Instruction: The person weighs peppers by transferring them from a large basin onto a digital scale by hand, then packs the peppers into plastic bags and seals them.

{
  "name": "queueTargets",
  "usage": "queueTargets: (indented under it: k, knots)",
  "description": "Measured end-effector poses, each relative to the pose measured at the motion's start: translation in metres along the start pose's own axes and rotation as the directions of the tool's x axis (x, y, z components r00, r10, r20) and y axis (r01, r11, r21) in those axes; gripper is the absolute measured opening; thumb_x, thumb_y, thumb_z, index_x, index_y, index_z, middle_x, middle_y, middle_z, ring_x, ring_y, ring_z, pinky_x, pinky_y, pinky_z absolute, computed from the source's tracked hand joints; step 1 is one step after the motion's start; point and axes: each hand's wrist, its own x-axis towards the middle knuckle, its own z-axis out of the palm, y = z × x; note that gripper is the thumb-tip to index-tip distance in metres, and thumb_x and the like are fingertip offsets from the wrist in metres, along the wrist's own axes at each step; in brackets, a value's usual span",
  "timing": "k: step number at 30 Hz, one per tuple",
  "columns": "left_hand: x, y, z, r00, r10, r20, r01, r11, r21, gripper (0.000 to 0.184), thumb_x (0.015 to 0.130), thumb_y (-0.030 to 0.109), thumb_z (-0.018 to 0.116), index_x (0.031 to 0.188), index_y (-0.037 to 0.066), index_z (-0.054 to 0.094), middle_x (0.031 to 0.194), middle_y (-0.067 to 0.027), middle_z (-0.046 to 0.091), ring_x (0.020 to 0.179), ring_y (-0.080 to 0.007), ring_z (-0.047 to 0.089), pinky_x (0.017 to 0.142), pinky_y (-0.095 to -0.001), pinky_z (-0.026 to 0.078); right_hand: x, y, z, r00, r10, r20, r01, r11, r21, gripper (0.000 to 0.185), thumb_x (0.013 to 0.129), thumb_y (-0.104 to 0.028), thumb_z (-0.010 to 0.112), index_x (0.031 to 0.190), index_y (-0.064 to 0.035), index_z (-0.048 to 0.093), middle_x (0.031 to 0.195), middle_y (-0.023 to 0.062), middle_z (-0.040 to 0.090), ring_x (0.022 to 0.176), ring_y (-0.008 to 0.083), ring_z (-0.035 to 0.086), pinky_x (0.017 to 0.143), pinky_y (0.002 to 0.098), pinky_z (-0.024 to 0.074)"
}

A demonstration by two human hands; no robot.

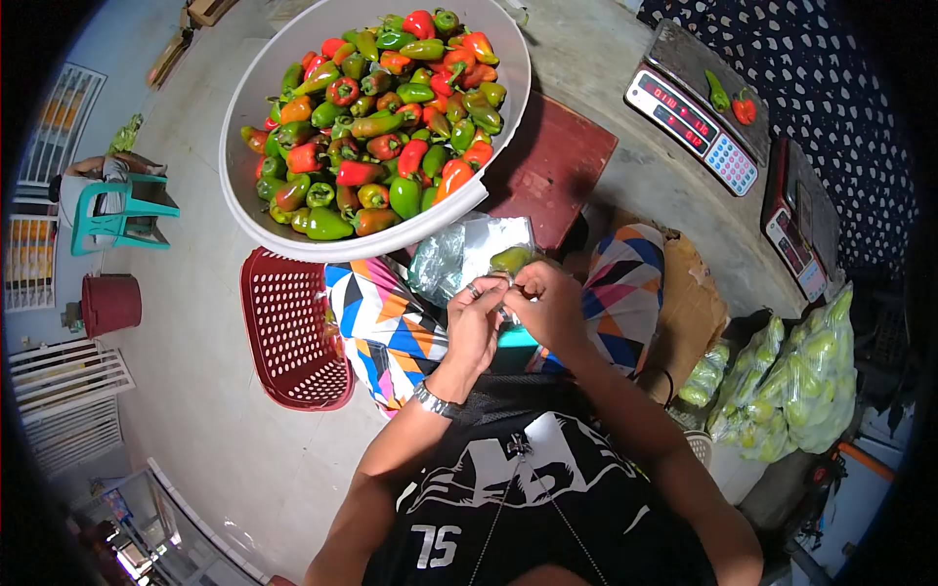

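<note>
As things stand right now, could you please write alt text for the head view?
The camera wearer's left hand and right hand are close together beside a green pepper and clear plastic. Ahead is a large white tub of red, green and orange peppers, with a red basket to the left and two digital scales to the right.

The peppers (362, 174) caught the light, their skins smooth and glossy, in a pale plastic tub (391, 239) at the top of the frame. At the centre, a clear plastic bag (440, 256) looked thin, crinkled and shiny. Just below it gleamed a polished metal watch (437, 401), close by the soft, matt cloth of a black shirt (489, 523). The red basket (293, 322), left of centre, seemed smooth, perforated plastic; right of centre, the cardboard (689, 303) looked dull and papery.
</note>
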Motion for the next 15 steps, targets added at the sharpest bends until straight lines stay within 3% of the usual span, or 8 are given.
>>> queueTargets:
  k: [5, 8, 11, 15]
  knots:
    - [0.011, 0.008, -0.007, 0.998, -0.064, 0.015, 0.064, 0.998, 0.019, 0.009, 0.097, 0.000, 0.063, 0.102, -0.003, 0.069, 0.100, -0.0098, 0.071, 0.086, -0.0139, 0.067, 0.069, -0.0249, 0.053, 0.011, 0.008, 0.008, 0.984, -0.178, 0.025, 0.179, 0.979, -0.098, 0.019, 0.075, -0.011, 0.073, 0.082, -0.0051, 0.057, 0.075, 0.0098, 0.059, 0.072, 0.0313, 0.062, 0.067, 0.0450, 0.0508]
    - [0.021, 0.010, -0.011, 0.992, -0.122, 0.032, 0.120, 0.991, 0.055, 0.009, 0.096, 0.003, 0.065, 0.103, -0.002, 0.069, 0.096, -0.0080, 0.072, 0.080, -0.0129, 0.067, 0.065, -0.0222, 0.050, 0.014, 0.016, 0.011, 0.934, -0.358, 0.008, 0.346, 0.897, -0.276, 0.022, 0.075, -0.015, 0.073, 0.086, -0.0052, 0.056, 0.079, 0.0121, 0.057, 0.075, 0.0332, 0.061, 0.066, 0.0464, 0.0509]
    - [0.021, 0.025, 0.000, 0.989, -0.145, 0.027, 0.137, 0.971, 0.195, 0.011, 0.094, 0.005, 0.067, 0.102, -0.002, 0.069, 0.093, -0.0079, 0.072, 0.079, -0.0129, 0.067, 0.065, -0.0217, 0.050, 0.020, 0.015, 0.012, 0.872, -0.487, 0.055, 0.456, 0.766, -0.454, 0.028, 0.072, -0.019, 0.074, 0.087, -0.0057, 0.055, 0.082, 0.0132, 0.055, 0.079, 0.0329, 0.059, 0.069, 0.0451, 0.0513]
    - [0.032, 0.037, 0.003, 0.997, -0.071, 0.013, 0.056, 0.873, 0.485, 0.011, 0.090, 0.003, 0.069, 0.099, -0.003, 0.069, 0.093, -0.0075, 0.071, 0.082, -0.0134, 0.064, 0.075, -0.0254, 0.051, 0.029, 0.016, 0.011, 0.790, -0.589, 0.171, 0.589, 0.649, -0.482, 0.032, 0.070, -0.023, 0.075, 0.089, -0.0062, 0.056, 0.086, 0.0125, 0.053, 0.087, 0.0307, 0.058, 0.073, 0.0426, 0.0510]
